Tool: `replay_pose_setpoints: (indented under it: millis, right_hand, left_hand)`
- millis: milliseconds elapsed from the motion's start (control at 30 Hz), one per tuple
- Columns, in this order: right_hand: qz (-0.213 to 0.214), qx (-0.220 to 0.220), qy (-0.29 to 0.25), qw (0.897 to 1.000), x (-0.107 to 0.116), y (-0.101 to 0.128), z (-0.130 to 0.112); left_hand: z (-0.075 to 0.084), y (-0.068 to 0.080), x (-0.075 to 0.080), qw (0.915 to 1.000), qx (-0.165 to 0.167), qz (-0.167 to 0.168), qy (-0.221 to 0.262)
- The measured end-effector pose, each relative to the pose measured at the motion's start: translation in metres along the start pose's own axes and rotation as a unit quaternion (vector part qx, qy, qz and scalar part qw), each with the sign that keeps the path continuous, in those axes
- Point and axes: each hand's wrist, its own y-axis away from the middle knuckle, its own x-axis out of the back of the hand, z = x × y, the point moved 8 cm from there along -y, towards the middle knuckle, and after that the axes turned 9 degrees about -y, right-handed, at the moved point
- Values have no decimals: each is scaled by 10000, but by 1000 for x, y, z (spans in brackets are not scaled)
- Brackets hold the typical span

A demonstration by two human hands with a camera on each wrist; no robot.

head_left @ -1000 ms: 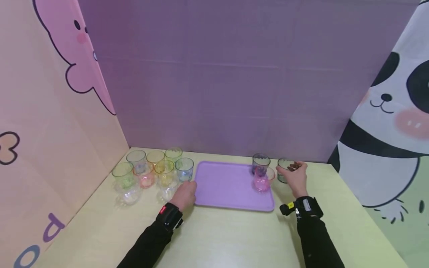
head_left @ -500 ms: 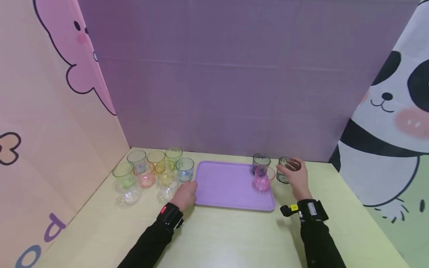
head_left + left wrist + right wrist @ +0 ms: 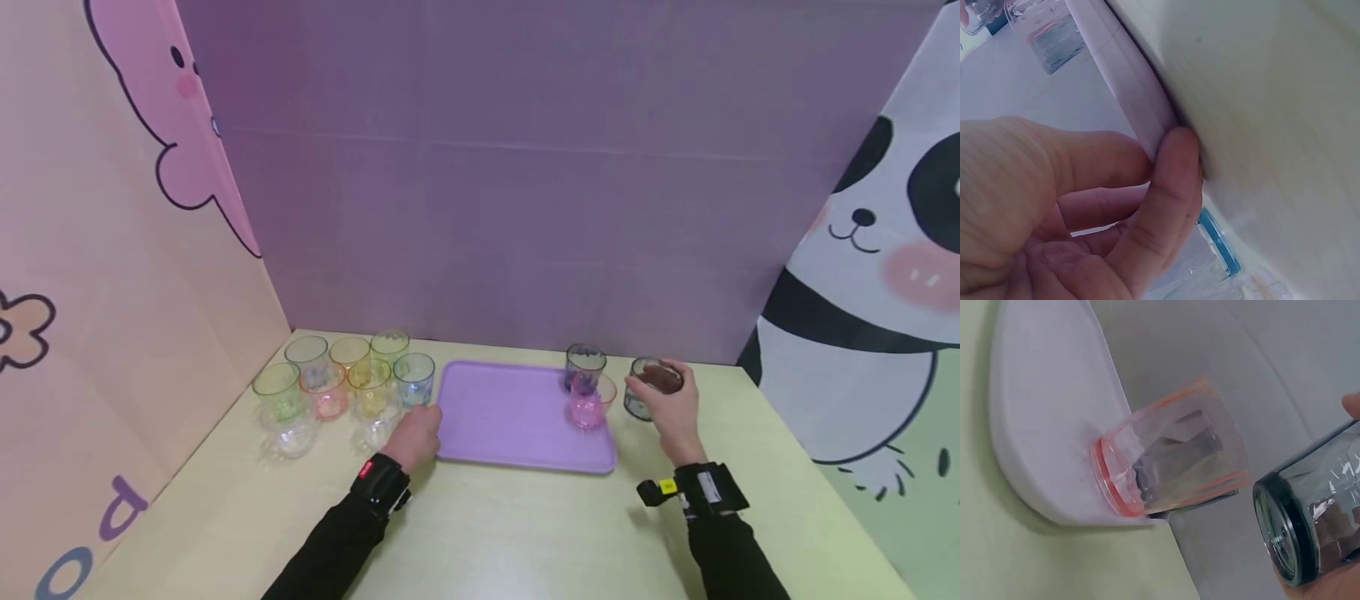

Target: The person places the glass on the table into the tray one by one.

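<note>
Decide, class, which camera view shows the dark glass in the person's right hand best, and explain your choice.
The right wrist view: the dark glass fills the corner, its thick base and side clear. The head view shows it small, off the tray, gripped by the right hand. The left wrist view shows glasses only blurred at the top; whether it is among them is unclear.

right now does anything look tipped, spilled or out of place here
Nothing stands out. The cups left of the purple tray stand upright, as do the pink cup and the dark blue cup on it. The right hand grips a dark cup; the left hand holds the tray's edge. No spill shows.
</note>
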Motion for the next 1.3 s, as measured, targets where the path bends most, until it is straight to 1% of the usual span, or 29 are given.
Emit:
replay_pose_setpoints:
  millis: [200,367,467,567,633,700,867,1033,1233,1300]
  right_hand:
    - [-391,1,-59,9992,2,12,-3]
    - [-685,-19,59,9976,-1,15,-1]
    - [-848,-82,-15,9964,-2,16,2]
    - [-1173,-78,-169,9929,-4,18,2]
    - [-1468,-56,-211,9889,-5,20,1]
    - [-1834,-70,-174,9829,-7,23,1]
    - [-2521,-269,-25,9673,-13,29,5]
    - [-2972,-520,126,9533,-19,34,10]
    - [-3202,-387,505,9452,-24,37,11]
    - [-3344,-327,549,9403,-26,39,12]
  left_hand:
    - [1,1,1,10000,-16,-38,91]
    - [0,1,0,9997,69,-148,164]
    - [-1,1,-2,9995,134,-218,187]
    - [-2,0,-4,9992,190,-282,201]
    - [-2,-1,-4,9992,203,-296,199]
    - [-3,-1,-4,9992,197,-283,207]
    - [-2,0,-3,9992,178,-265,248]
    - [-2,1,-2,9995,127,-209,188]
    - [-1,0,0,9999,20,-60,120]
    - [0,0,1,9999,22,-45,106]
